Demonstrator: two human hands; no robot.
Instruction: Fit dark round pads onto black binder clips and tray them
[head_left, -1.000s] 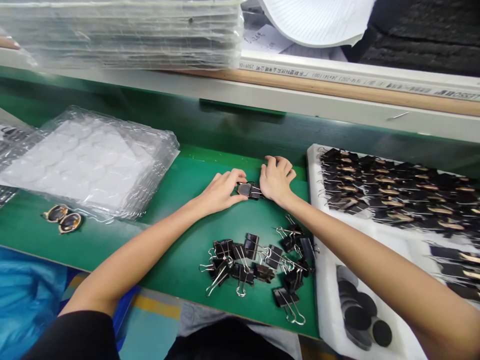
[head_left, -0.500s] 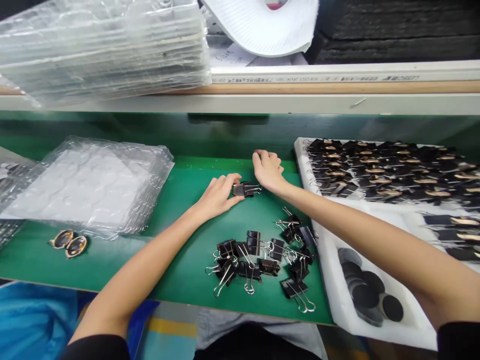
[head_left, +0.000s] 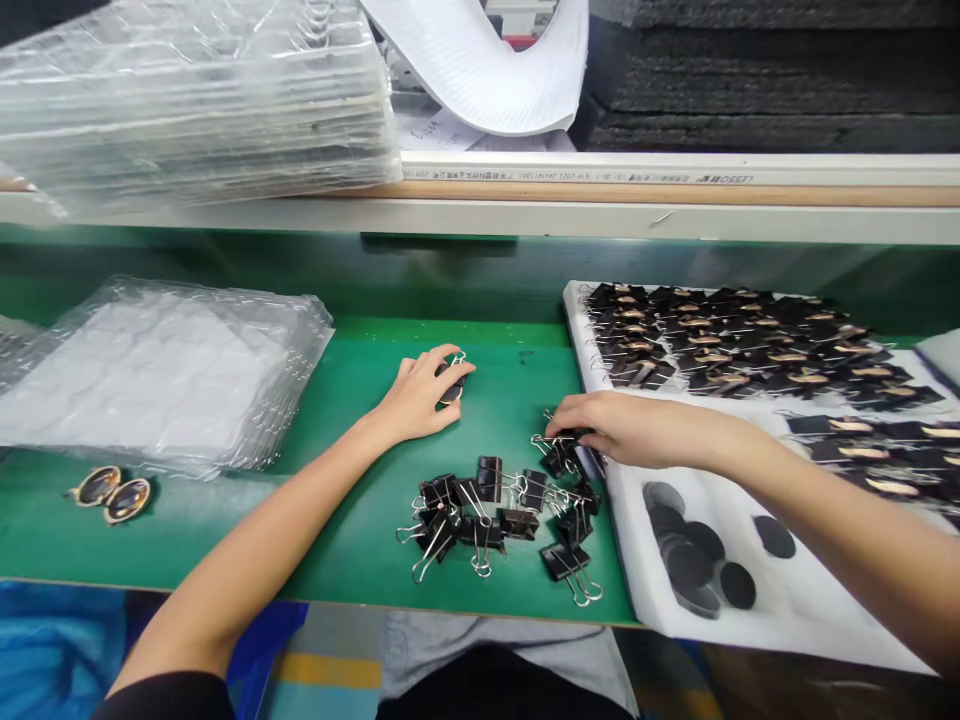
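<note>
My left hand (head_left: 416, 398) is over the middle of the green table, thumb and fingers closed around a small round black piece with a pale rim (head_left: 452, 384). A wire clip handle shows at the top of that piece, partly hidden by the fingers. Over at the right, my right hand (head_left: 626, 428) has its fingertips pinched on a black binder clip (head_left: 556, 456) at the upper end of a loose group. Several more binder clips (head_left: 484, 532) with silver wire handles lie in a heap between me and my hands.
A white foam tray (head_left: 626, 560) at right bears rows of clipped pieces (head_left: 720, 335) and loose black discs (head_left: 686, 560). At left lie clear plastic trays (head_left: 165, 380) and two joined oval gold-rimmed pieces (head_left: 112, 493). A shelf edge (head_left: 480, 215) crosses behind.
My right hand has come from the table's back down to the binder clips at right. The piece in my left hand has turned, and its clip handles point upward now.
</note>
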